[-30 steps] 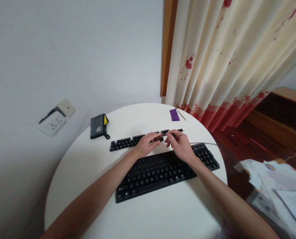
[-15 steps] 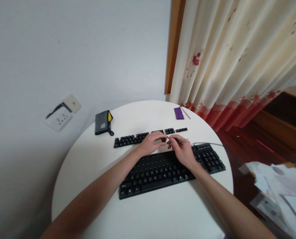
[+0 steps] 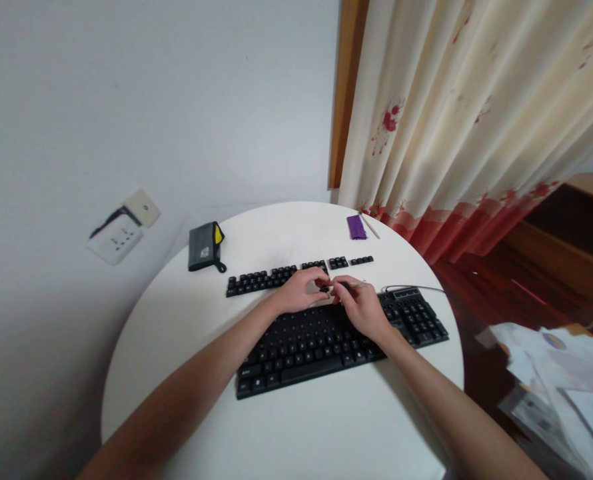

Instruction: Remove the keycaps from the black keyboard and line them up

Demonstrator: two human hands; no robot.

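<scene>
Over the far edge of a black keyboard (image 3: 306,350), my left hand (image 3: 299,290) pinches a small black keycap (image 3: 324,289) between thumb and fingers. My right hand (image 3: 364,307) meets it from the right, fingers closed round a thin stick-like tool (image 3: 358,284) with a pale shaft; its kind is too small to make out. The fingertips of both hands come together at the keycap. Many keys are off the keyboard's upper rows, where bare key posts show. Beyond my hands lie rows of loose keycaps (image 3: 249,284), partly hidden by my left hand.
All this is on a round white table (image 3: 276,433) against a wall. A grey pouch (image 3: 202,247) with a yellow inside lies at the back left. A purple cloth (image 3: 356,227) and a thin pale stick (image 3: 370,227) lie at the back right. The keyboard's cable (image 3: 416,287) runs off the right edge.
My right fingers have shifted slightly left and turned against the keycap. My left hand keeps its pinch. The whole view has slid a little.
</scene>
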